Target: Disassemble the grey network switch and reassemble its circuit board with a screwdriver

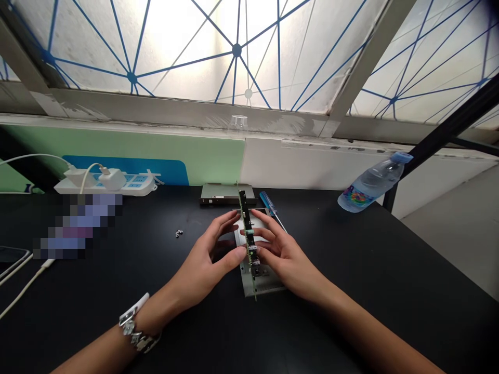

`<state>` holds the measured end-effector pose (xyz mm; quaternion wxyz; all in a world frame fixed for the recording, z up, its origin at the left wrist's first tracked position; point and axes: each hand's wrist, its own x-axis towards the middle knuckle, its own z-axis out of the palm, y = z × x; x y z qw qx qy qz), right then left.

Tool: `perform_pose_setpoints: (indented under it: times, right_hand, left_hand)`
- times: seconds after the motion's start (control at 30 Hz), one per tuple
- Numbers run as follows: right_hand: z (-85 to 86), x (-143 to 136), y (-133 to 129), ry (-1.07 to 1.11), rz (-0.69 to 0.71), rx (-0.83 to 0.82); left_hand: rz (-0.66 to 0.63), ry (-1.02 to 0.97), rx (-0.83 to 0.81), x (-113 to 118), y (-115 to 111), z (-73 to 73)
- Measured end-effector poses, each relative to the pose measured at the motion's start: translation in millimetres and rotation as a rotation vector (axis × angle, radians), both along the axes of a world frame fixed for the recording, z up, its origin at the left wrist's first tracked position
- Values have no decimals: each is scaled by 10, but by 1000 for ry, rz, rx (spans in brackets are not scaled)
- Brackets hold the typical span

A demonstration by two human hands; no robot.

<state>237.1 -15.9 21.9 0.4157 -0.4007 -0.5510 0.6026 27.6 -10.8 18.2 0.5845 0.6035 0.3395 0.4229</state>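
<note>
A circuit board (249,231) stands on edge, its narrow side with dark connectors facing up. My left hand (218,252) holds it from the left with the thumb near its lower part, fingers curved along the far left. From the right, my right hand (283,254) grips the same board, fingertips on its face. Below the board lies a flat grey metal plate (268,284), partly hidden by my hands. A screwdriver (267,201) with a blue handle rests just beyond my right hand. Several small screws (179,233) lie left of my left hand.
A flat metal case (226,195) sits at the back near the wall. A water bottle (372,182) leans against a dark post at the right. At the back left is a white power strip (136,186) with chargers; cables and a phone (13,259) lie at the left edge.
</note>
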Motion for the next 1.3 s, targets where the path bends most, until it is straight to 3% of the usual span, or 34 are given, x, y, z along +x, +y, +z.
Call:
perform_pose_setpoints:
  times: [0.17,0.37,0.63,0.9,1.13,1.3]
  right_hand:
    - [-10,-3,-15,30,20,-32]
    - [44,-32,-34,69,40,-61]
    - [146,-56,-90,102,5,-297]
    - [232,-84,-125,200,138,-214]
    - [186,-65,-145,241,164,-173]
    - [166,-39,-121,387,234,-217]
  left_hand:
    - [114,121,246,-31,-6,15]
    - [110,282,546,-100,43,-5]
    - [85,468,838,-140,135,18]
    - [91,561,872,-199,168,124]
    - [114,587,828,-270,189,99]
    - [141,661,740,-293,187,91]
